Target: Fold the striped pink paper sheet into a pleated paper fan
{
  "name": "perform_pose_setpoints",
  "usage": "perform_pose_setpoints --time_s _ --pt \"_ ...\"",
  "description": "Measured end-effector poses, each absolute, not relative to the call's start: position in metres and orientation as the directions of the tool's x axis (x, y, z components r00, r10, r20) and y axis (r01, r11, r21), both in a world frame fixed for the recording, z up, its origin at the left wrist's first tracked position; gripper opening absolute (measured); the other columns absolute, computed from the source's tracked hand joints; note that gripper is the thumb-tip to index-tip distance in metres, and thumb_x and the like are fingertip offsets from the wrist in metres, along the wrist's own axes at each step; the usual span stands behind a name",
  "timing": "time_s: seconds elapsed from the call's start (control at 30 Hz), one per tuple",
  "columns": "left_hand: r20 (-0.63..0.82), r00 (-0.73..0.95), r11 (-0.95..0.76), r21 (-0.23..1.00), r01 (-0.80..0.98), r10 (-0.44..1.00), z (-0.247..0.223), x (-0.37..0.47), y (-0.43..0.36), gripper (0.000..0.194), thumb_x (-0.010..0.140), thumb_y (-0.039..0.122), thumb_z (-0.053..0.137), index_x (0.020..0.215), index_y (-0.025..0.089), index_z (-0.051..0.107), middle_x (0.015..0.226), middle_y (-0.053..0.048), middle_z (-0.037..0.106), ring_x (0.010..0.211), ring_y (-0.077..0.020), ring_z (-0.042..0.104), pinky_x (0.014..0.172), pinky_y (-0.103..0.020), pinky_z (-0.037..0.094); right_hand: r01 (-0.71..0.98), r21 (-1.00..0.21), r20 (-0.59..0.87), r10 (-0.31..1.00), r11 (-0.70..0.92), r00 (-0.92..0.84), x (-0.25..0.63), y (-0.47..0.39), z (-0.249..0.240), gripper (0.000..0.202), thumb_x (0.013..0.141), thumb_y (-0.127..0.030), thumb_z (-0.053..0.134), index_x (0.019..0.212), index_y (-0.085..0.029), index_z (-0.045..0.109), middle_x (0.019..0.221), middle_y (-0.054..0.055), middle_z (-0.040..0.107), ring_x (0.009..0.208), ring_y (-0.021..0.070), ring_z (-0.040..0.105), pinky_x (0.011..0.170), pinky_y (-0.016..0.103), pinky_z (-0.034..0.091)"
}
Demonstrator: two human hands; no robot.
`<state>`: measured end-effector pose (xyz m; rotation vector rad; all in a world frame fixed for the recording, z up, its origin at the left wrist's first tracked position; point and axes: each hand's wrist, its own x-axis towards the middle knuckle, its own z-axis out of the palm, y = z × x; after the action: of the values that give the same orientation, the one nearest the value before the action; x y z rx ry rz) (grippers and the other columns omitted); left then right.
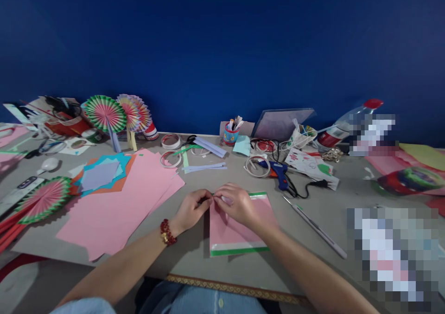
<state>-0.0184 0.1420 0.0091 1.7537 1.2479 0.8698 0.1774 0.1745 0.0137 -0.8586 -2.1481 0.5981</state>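
Note:
A pink sheet of paper lies in front of me, with white and green strips along its near and far edges. My left hand is closed in a pinch at the sheet's far left corner and wears a red bead bracelet. Fingertips of my right hand pinch the same corner, almost touching the left ones. The fingers and the back of my right hand cover much of the sheet's far edge. What exactly lies between the fingertips is largely hidden.
Larger pink sheets and blue and orange papers lie to the left, beside a folded paper fan. A craft knife rests on the right. Behind are a blue glue gun, tape rolls and a pen cup.

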Motion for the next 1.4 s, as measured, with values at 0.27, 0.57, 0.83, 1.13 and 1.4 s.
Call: perform_pose_setpoints --time_s 0.27,0.57,0.83,1.13,1.4 --pt "0.091 0.288 -0.214 0.876 0.432 0.953 0.0062 -0.0202 0.1413 0.017 0.093 0.027 0.052 0.082 0.018 0.062 0.078 0.000 0.064 0.074 -0.0157 0.057 0.070 -0.025 0.042 0.368 -0.624 0.466 0.707 0.689 -0.533 0.1779 0.1762 0.0119 0.015 0.095 -0.021 0.061 0.083 -0.022 0.070 0.085 0.004 0.075 0.079 0.0189 0.065 0.075 0.032 0.048" --pt "0.099 0.295 -0.218 0.888 0.404 0.950 0.0051 -0.0198 0.1422 0.017 0.093 0.025 0.052 0.082 0.018 0.062 0.078 0.000 0.065 0.076 -0.0156 0.058 0.072 -0.025 0.042 0.357 -0.641 0.433 0.704 0.679 -0.563 0.1815 0.1798 0.0078 0.011 0.093 -0.030 0.068 0.087 -0.022 0.072 0.087 0.004 0.075 0.081 0.0196 0.066 0.077 0.032 0.048" --pt "0.084 0.287 -0.202 0.888 0.412 0.954 0.0065 -0.0189 0.1429 0.017 0.094 0.026 0.052 0.082 0.018 0.062 0.078 -0.001 0.064 0.076 -0.0160 0.058 0.072 -0.025 0.042 0.357 -0.660 0.434 0.723 0.661 -0.537 0.1814 0.1790 0.0083 0.012 0.089 -0.013 0.066 0.084 -0.023 0.071 0.088 0.002 0.075 0.082 0.0181 0.066 0.077 0.031 0.049" --pt "0.099 0.311 -0.234 0.869 0.436 0.945 0.0077 -0.0198 0.1407 0.015 0.093 0.024 0.051 0.083 0.019 0.061 0.079 -0.001 0.065 0.076 -0.0162 0.058 0.073 -0.026 0.042 0.361 -0.638 0.433 0.705 0.680 -0.562 0.1810 0.1803 0.0072 0.012 0.092 -0.016 0.064 0.084 -0.023 0.070 0.086 0.003 0.075 0.081 0.0186 0.066 0.077 0.031 0.049" --pt "0.088 0.303 -0.217 0.878 0.425 0.949 0.0080 -0.0193 0.1414 0.017 0.094 0.025 0.051 0.082 0.019 0.062 0.079 -0.001 0.066 0.077 -0.0168 0.060 0.075 -0.026 0.043 0.346 -0.619 0.433 0.674 0.705 -0.599 0.1832 0.1809 0.0103 0.010 0.094 -0.030 0.068 0.088 -0.022 0.071 0.088 0.004 0.075 0.082 0.0200 0.066 0.077 0.033 0.049"
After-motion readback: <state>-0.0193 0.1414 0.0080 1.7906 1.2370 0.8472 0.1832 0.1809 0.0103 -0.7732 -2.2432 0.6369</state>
